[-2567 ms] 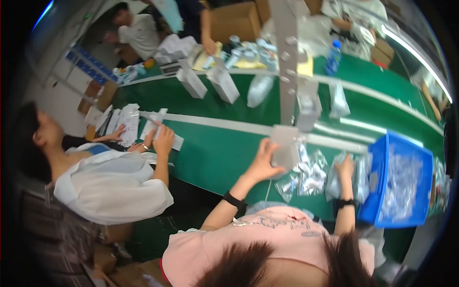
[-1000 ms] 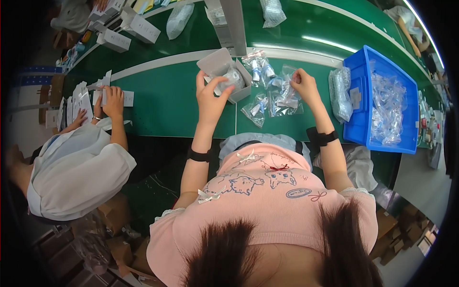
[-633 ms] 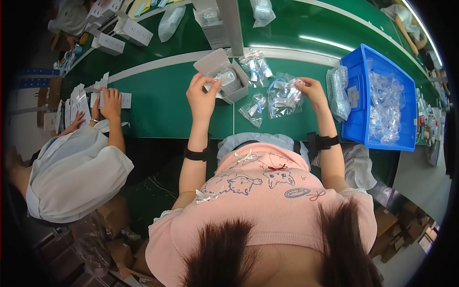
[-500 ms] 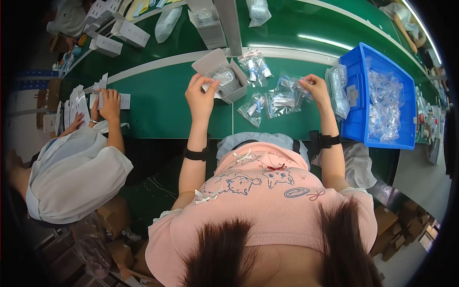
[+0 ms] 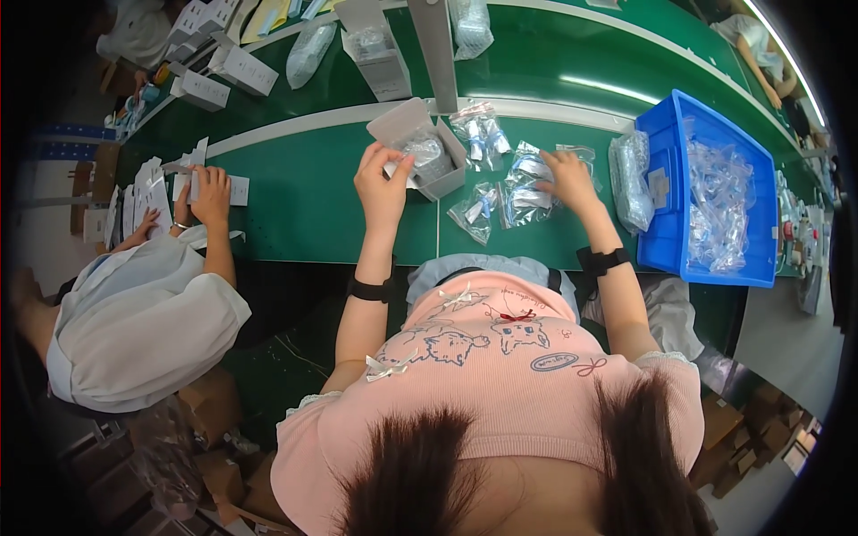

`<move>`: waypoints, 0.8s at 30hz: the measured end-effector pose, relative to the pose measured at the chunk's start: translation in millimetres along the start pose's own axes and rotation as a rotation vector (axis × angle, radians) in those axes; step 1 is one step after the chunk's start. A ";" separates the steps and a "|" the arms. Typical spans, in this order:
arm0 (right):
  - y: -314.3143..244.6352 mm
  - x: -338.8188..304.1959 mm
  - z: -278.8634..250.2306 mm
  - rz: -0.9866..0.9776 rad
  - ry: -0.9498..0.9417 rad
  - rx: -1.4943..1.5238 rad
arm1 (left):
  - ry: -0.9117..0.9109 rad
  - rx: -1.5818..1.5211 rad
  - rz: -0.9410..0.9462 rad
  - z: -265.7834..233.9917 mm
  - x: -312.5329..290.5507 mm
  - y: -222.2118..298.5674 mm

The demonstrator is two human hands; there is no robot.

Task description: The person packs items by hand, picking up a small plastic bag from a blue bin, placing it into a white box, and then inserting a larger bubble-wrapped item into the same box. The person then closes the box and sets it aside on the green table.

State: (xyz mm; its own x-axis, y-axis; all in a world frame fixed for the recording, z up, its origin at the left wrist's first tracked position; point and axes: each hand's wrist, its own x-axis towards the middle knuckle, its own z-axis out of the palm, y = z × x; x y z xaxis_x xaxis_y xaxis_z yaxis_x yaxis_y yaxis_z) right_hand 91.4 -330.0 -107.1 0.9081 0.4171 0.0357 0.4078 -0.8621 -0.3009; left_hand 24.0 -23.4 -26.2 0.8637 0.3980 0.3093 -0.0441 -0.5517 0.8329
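An open white cardboard box [image 5: 444,185] stands tilted on the green bench, its lid raised at the back. Inside it sits something wrapped in clear bubble wrap [image 5: 429,156]. My left hand [image 5: 384,188] is at the box's left side, thumb and fingers closed on its front-left flap. To the right of the box lie several small clear zip bags [image 5: 527,198] with white and blue pieces in them. Over the right edge of these bags is my right hand [image 5: 575,185], thumb and forefinger apart; its fingertips reach a bag, and I see nothing gripped.
A blue bin [image 5: 666,232] full of clear bags stands at the right, with a bubble-wrapped bundle [image 5: 632,183] beside it. Behind, a metal post [image 5: 435,54] rises near another open box [image 5: 384,76]. At the left, a co-worker's hands [image 5: 210,192] handle white boxes.
My right hand has moved left, from the rightmost bag to above the middle bags, and its pinch has opened. My left hand stays at the box.
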 end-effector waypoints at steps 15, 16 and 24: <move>-134.7 32.8 -91.5 -0.166 0.292 1.539 | -0.027 -0.102 -0.118 -3.7 7.8 4.6; -145.0 36.1 -89.4 -0.170 0.293 1.541 | -0.026 -0.108 -0.128 -3.7 9.4 5.7; -162.2 47.4 -65.3 -0.636 0.533 0.225 | 0.030 -0.059 -0.006 -0.2 3.8 -5.4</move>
State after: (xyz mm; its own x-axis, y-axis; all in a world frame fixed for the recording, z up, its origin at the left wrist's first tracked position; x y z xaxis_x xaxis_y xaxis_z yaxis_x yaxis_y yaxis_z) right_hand 74.5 -189.2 5.6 0.4594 0.5623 0.6875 0.8771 -0.4093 -0.2513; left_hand 27.4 -18.8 -29.5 0.8484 0.4237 0.3174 -0.0696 -0.5051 0.8602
